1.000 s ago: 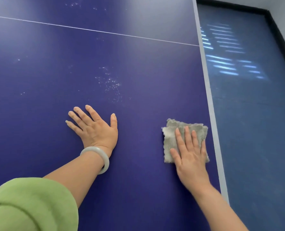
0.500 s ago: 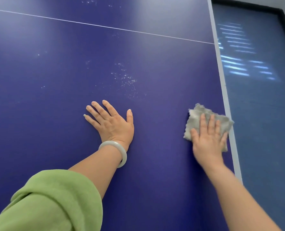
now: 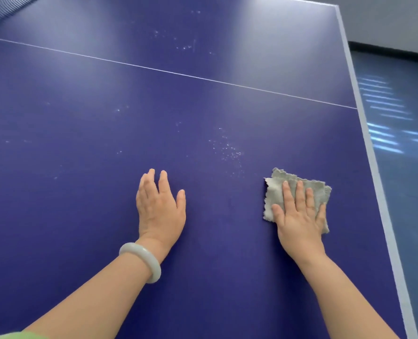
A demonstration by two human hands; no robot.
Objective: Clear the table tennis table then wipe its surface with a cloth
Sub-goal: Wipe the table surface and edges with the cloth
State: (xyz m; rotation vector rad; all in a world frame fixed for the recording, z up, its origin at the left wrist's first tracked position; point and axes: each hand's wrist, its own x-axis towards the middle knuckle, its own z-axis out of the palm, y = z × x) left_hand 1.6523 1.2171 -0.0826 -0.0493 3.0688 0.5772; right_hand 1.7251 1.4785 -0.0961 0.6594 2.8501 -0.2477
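Drawn inward from the white edge stripe since half a second ago, the grey cloth lies flat on the table near its right side. The right hand presses it with straight fingers, not gripping. The left hand, a pale bracelet at its wrist, rests flat on bare surface, fingers relaxed, holding nothing. Clearing looks done. Wiping seems partway: white specks just beyond the cloth remain, with more past the centre line. Nothing blocks the stroke.

So what's counted: one table, one cloth, one bangle, and two hands, left hand plus right hand.
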